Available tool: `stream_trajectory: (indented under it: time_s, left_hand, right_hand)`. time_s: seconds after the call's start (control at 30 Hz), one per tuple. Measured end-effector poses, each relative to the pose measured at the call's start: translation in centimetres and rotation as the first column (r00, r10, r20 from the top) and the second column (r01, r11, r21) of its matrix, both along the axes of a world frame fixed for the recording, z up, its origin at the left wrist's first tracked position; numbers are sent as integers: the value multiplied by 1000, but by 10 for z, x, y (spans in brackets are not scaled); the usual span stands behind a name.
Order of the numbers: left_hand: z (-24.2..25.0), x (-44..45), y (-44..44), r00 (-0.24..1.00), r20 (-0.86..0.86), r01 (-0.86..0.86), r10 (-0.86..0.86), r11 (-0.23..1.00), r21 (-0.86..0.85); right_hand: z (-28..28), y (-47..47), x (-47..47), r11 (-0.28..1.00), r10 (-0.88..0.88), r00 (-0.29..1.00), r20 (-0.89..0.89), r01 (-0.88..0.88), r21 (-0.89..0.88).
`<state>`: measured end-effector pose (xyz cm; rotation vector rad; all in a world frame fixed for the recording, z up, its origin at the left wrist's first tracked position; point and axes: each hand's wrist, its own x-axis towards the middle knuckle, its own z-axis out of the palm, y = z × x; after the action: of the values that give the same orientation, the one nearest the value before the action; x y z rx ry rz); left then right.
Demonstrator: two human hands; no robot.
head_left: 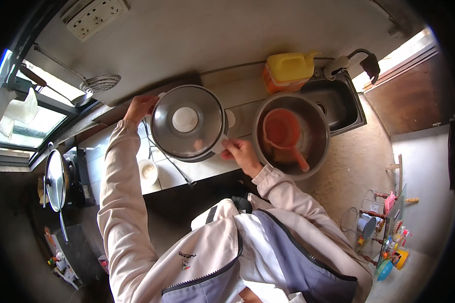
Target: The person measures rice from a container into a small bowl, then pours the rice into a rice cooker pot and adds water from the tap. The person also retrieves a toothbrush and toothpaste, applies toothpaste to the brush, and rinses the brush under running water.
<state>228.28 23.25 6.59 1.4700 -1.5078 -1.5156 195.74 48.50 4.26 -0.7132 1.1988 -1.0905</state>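
Note:
A round lidded pot (191,146), apparently a rice cooker's inner pot or body, is on or just above the white tiled counter. Its domed lid (163,128) has a round white knob. My left hand (139,108) grips the pot's handle on the left rim. At the lower right rim, my right hand (239,150) pinches the opposite pale handle. To the right of it is a large metal basin (318,151) with a red plastic dipper (282,128) inside. Below and left of the pot, a small white bowl (148,172) holds what looks like rice, beside a dark cord with a plug (182,175).
A yellow jug (292,68) stands behind the basin, beside the sink (335,104) and its faucet (337,67). A covered frying pan (55,180) sits at the far left. A wire strainer (102,82) and ladle (81,99) hang near the window; a power strip (95,19) is on the wall.

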Motion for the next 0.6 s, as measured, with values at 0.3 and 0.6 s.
stream_trajectory:
  time_s: [0.3,0.6]
  left_hand:
    - [133,-72,77,986,155,92,-66,982,-164]
    - [93,-234,163,995,67,-72,78,994,-87]
  right_hand:
    - [70,-19,-142,998,51,996,-72,-49,28]
    - [85,-25,-335,980,198,960,-198,-190,57]
